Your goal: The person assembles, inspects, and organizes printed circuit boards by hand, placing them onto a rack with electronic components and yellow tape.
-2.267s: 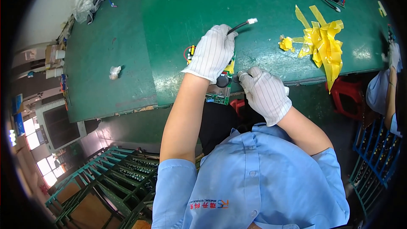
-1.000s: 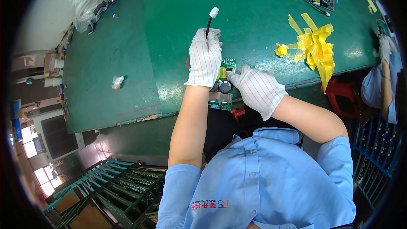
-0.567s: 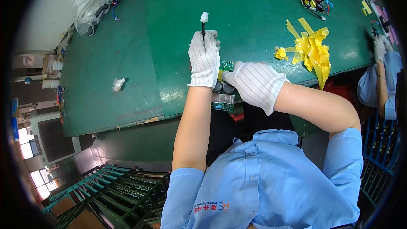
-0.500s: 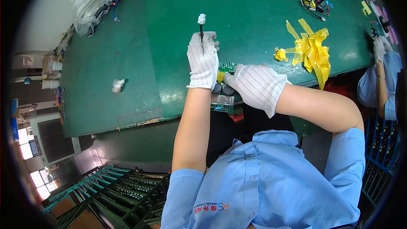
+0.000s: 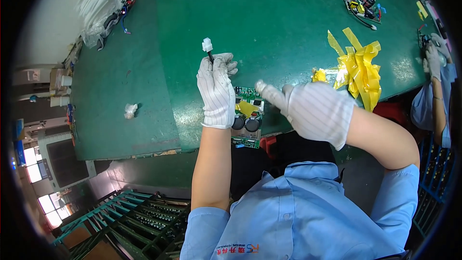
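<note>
My left hand [image 5: 215, 94], in a white striped glove, is closed round a black cable whose white plug [image 5: 207, 45] sticks up beyond the fingers. Against that hand's right side lies a green circuit board [image 5: 250, 143] at the table's near edge. The board carries round black capacitors [image 5: 252, 124] and a piece of yellow tape [image 5: 247, 109]; my left hand covers part of it. My gloved right hand [image 5: 313, 108] is held to the right of the board, apart from it. One finger stretches out to the left, nothing shows in its grasp, and the other fingers are partly hidden.
Crumpled yellow tape [image 5: 363, 70] lies to the right on the green table [image 5: 211, 9]. Another circuit board [image 5: 361, 4] sits at the far right, and a small white wad [image 5: 130, 110] at the left. A co-worker's gloved hands [image 5: 434, 58] show at the right edge.
My right hand has pulled away from the board to the right, uncovering the yellow tape on it. My left hand, with the cable, has shifted left and nearer. The view has shifted slightly.
</note>
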A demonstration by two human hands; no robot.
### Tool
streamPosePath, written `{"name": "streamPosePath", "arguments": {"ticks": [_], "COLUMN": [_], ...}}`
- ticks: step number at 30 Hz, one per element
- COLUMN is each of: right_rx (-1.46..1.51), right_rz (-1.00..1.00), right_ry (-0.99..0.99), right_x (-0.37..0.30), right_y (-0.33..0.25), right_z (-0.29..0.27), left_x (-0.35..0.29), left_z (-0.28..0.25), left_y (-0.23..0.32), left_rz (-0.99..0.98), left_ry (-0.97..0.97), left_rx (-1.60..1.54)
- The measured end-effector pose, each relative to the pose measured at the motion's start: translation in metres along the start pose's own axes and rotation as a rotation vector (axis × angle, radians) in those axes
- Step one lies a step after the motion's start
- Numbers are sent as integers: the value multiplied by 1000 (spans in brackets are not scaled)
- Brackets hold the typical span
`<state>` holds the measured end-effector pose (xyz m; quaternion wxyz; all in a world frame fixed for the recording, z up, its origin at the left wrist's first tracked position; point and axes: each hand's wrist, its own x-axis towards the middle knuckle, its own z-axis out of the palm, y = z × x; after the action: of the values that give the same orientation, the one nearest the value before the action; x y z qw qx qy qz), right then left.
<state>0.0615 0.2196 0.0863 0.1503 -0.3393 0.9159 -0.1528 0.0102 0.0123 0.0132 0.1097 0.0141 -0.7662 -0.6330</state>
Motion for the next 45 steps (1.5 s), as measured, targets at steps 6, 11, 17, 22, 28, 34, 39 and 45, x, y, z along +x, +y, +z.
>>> {"name": "streamPosePath", "arguments": {"ticks": [6, 11, 17, 22, 28, 34, 39, 45], "right_rx": [40, 96, 164, 104, -107, -293, -262, -27], "right_rz": [-65, -76, -99, -37, 203, 528, 732, 653], "right_ry": [-50, -44, 42, 32, 236, 481, 388, 215], "right_x": [26, 37, 37, 13, -46, -132, -152, -164], "right_y": [-7, -6, -16, -25, 13, 81, 95, 107], "right_z": [39, 38, 39, -4, -49, -26, 2, 9], "left_x": [-2, -1, 1, 4, 6, -35, -87, -104], "left_z": [0, 0, 0, 4, -9, -60, -66, -42], "left_y": [0, 1, 0, 0, -2, 10, 3, 17], "left_rz": [-34, -33, -21, -6, -81, 142, 40, 315], "left_ry": [13, 5, 29, 82, 203, 250, 56, -18], "left_rx": [2, 8, 4, -55, -242, 226, 219, 753]}}
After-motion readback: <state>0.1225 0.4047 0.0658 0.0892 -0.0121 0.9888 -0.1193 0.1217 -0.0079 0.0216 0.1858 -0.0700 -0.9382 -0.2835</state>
